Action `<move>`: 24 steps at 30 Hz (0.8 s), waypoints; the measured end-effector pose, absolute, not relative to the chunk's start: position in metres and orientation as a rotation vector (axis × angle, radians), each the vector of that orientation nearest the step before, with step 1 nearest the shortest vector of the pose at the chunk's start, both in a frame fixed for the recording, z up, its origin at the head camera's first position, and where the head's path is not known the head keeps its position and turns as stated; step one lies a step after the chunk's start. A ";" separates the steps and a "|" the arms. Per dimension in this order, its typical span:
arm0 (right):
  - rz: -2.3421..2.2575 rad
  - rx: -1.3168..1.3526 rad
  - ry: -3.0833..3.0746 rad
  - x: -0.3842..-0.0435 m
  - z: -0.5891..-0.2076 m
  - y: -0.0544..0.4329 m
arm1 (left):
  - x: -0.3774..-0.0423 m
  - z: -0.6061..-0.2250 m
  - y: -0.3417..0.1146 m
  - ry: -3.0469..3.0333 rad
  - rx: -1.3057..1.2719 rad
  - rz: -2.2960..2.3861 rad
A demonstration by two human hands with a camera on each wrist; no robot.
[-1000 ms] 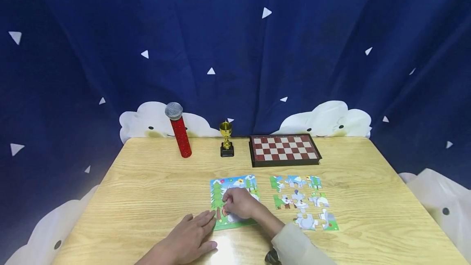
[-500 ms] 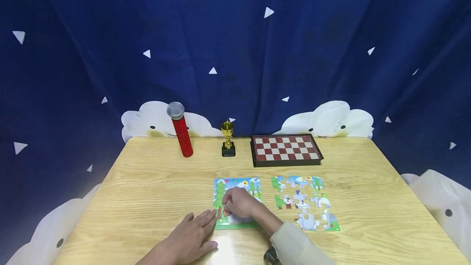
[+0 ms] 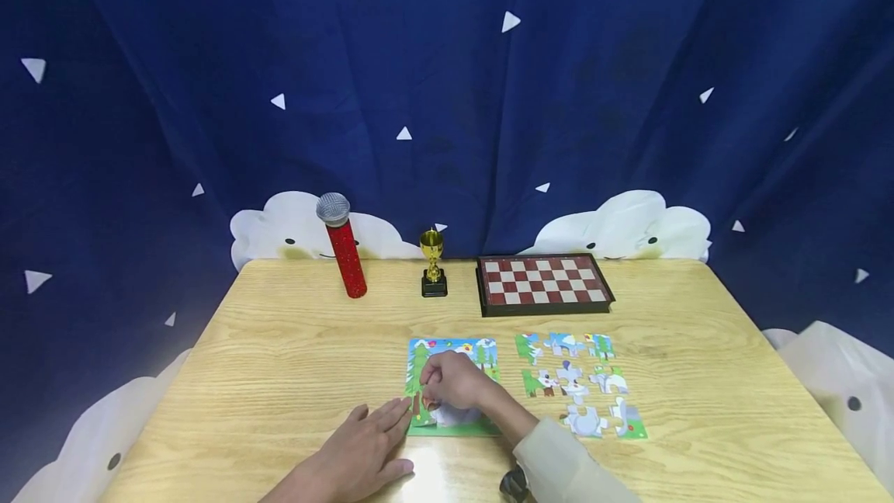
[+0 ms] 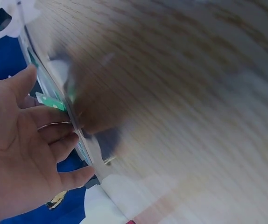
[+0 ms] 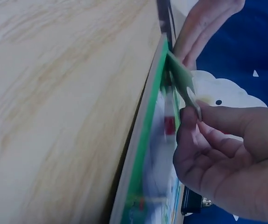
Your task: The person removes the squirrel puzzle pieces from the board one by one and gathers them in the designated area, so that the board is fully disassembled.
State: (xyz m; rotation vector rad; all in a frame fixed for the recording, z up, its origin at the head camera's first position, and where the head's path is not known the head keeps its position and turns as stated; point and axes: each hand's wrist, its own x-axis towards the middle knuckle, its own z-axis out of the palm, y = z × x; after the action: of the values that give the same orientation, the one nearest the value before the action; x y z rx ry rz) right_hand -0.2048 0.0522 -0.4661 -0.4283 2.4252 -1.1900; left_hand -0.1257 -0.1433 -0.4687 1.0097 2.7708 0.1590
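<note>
A jigsaw board (image 3: 464,431) with a green border and a forest picture lies on the table. My right hand (image 3: 457,383) is over it, pinching a jigsaw piece (image 5: 183,77) between thumb and fingers. In the right wrist view this piece is tilted, one edge low at the board's border and the other raised to the fingertips. My left hand (image 3: 370,445) rests palm down on the table with straight fingers, fingertips at the board's lower left edge. The right hand hides part of the picture.
To the right of the board, several loose jigsaw pieces (image 3: 574,384) lie in rows. At the back of the wooden table (image 3: 293,348) stand a red microphone (image 3: 347,258), a small gold trophy (image 3: 433,254) and a chessboard box (image 3: 545,283). A blue curtain (image 3: 447,99) hangs behind.
The board has shifted slightly right and straightened. The pinched piece now tilts up from the board's lower left corner. Both hands have stayed nearly in place.
</note>
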 end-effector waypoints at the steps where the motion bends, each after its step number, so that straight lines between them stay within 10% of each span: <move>1: -1.209 -0.426 2.415 -0.205 -0.466 0.054 | -0.126 -0.469 -0.143 2.772 1.008 0.159; 24: -1.262 -0.456 2.431 -0.197 -0.454 0.177 | -0.126 -0.468 -0.140 2.759 0.992 0.167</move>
State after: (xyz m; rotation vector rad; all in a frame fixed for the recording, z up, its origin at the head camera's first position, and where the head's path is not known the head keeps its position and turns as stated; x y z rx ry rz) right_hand -0.1971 0.1769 -0.4539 -0.4556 2.4315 -1.2619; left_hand -0.1261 -0.1398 -0.4682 0.9922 2.7590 0.1672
